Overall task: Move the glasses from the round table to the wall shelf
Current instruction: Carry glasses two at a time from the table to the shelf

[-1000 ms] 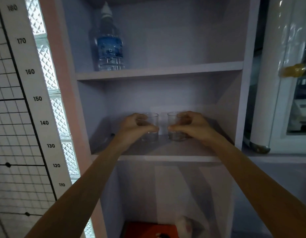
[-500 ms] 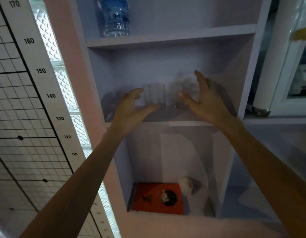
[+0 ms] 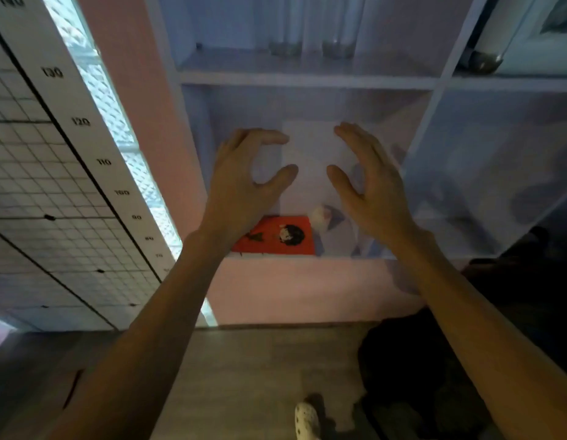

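Observation:
Two clear glasses stand side by side on the wall shelf [image 3: 307,78] near the top of the view, the left glass [image 3: 285,36] and the right glass [image 3: 338,38], blurred and cut off by the frame edge. My left hand [image 3: 244,182] and my right hand [image 3: 368,185] hover well below them, in front of the lower compartment. Both hands are empty, fingers curved and spread, palms facing each other. The round table is out of view.
A red flat item [image 3: 276,236] and a pale round object [image 3: 320,217] lie in the lower compartment. A height-scale panel [image 3: 85,138] and a glass-block strip stand on the left. A dark shape [image 3: 419,376] and a white shoe [image 3: 306,420] are on the wooden floor.
Both hands let go of the glasses, opened and drew back down from the shelf. The view tilted downward, so the glasses now sit at the top edge.

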